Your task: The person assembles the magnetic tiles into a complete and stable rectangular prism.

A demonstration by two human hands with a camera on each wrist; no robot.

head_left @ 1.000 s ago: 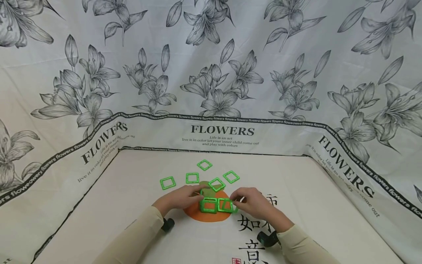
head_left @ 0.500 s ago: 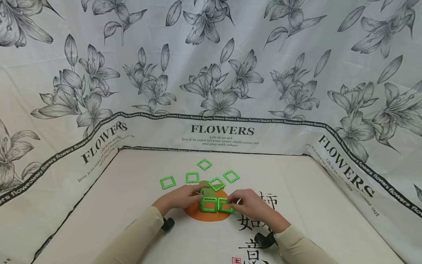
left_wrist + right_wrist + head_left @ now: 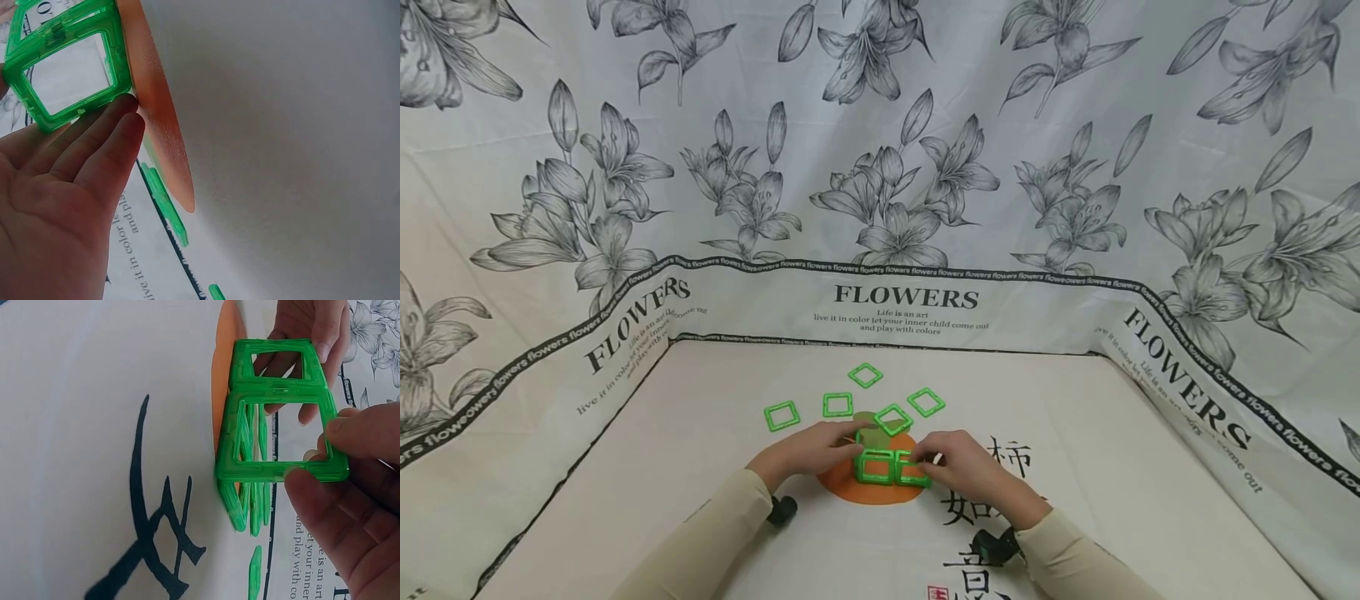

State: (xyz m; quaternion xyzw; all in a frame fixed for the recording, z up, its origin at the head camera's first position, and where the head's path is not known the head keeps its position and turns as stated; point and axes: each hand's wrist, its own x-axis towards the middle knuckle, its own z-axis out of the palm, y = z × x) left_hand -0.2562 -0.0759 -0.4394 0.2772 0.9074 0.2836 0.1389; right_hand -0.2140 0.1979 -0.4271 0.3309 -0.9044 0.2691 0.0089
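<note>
Two green square magnetic tiles stand side by side near the middle of the table: a left tile (image 3: pixel 875 480) and a right tile (image 3: pixel 913 482). My left hand (image 3: pixel 805 447) holds the left tile at its outer side, its long fingers behind the frame and the thumb at the upper corner. With thumb and fingers, my right hand (image 3: pixel 964 463) pinches the right tile (image 3: pixel 281 471) by its upper outer corner. In the right wrist view the two tiles meet edge to edge, and another green tile (image 3: pixel 234 506) slants away beneath the right one.
Several loose green tiles lie flat beyond the hands, among them a far tile (image 3: pixel 865 365) and a left one (image 3: pixel 838 414). An orange persimmon print (image 3: pixel 880 497) lies under the tiles. Black wrist mounts (image 3: pixel 997 546) hang below the wrists. A flower-printed cloth (image 3: pixel 910 275) encloses the table.
My right hand has shifted slightly left, toward the left hand. The slanted green outline seen at the right tile a second ago no longer shows in the head view. The left hand stays put.
</note>
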